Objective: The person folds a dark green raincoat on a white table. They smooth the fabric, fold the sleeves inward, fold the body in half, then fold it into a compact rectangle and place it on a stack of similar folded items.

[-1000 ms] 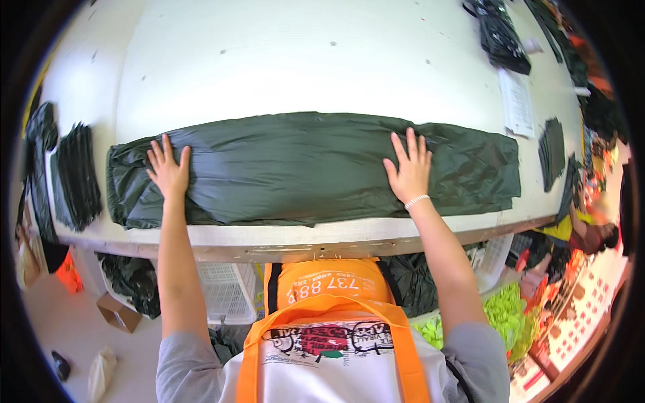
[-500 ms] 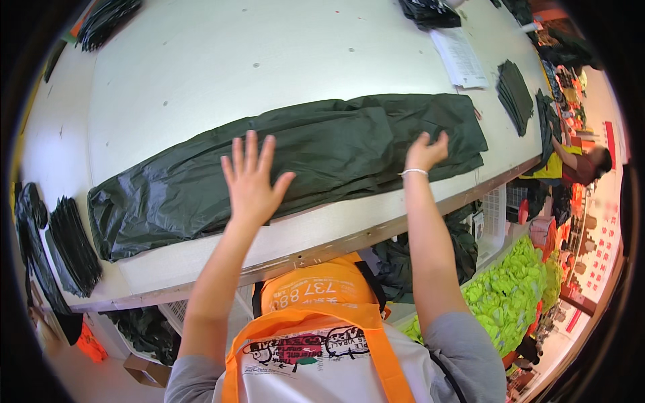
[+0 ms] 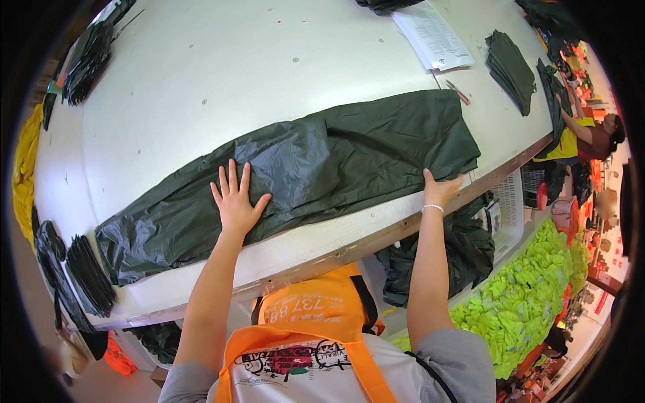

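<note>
Looking down at a big white desk [image 3: 201,87] that fills most of the view, curving off at the edges because of the lens. Stretched across its near side is a long dark green plastic bag [image 3: 322,161], lying flat and running from the lower left up toward the right end of the desk, wrinkled and shiny in the middle.

Off to the lower right, below the desk edge, there's a heap of bright yellow-green cloth [image 3: 531,295], and a dark bundle [image 3: 443,255] hangs just under the desk beside the right arm. The person wears an orange apron [image 3: 316,336] over a grey shirt.

Further back on the desk: a sheet of printed paper [image 3: 433,33] near the far right, a stack of folded dark bags [image 3: 510,67] beside it, and more dark stacks at the far left [image 3: 87,54] and at the lower left corner [image 3: 87,275]. Another person [image 3: 591,134] is at the right edge, well apart.

The left hand [image 3: 235,201] lies flat on the bag about midway along, fingers spread wide, palm down. The right hand [image 3: 440,188] is at the bag's near right corner by the desk edge; its fingers seem curled onto the bag's edge, but I can't tell if they're actually pinching it. A thin bracelet [image 3: 433,208] sits on that wrist.
</note>
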Motion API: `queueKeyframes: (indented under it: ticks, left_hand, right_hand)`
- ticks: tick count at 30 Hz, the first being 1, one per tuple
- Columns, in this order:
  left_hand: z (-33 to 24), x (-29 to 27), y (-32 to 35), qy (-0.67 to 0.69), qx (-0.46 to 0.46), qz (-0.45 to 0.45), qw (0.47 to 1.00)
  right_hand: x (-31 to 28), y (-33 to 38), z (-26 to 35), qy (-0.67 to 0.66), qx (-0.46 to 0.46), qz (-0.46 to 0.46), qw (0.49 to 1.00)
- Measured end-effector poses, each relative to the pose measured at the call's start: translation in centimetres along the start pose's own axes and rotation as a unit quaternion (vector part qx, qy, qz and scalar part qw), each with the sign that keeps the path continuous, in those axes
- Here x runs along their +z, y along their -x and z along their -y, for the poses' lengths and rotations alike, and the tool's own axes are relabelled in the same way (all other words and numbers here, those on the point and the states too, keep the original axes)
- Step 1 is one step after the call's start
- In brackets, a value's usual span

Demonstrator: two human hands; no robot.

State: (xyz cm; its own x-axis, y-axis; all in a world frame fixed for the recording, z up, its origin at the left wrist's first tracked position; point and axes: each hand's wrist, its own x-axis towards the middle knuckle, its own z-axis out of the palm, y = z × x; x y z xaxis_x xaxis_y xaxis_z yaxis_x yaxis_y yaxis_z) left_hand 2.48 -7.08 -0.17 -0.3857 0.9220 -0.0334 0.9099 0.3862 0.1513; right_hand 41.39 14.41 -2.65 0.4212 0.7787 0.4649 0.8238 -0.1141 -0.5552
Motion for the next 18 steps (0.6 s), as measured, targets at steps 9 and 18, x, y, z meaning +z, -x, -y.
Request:
queueKeyframes:
  ticks: [9,18]
  left_hand:
    - [-0.6,0.6,-1.1,-0.041,0.018,0.018,0.999]
    - [-0.7,0.5,-0.4,-0.058,-0.001,0.037,0.998]
  right_hand:
    - [10.6,1.9,14.2,-0.004,-0.439,0.283,0.853]
    - [7.2,-12.7,1.0,0.246,-0.206,0.199,0.926]
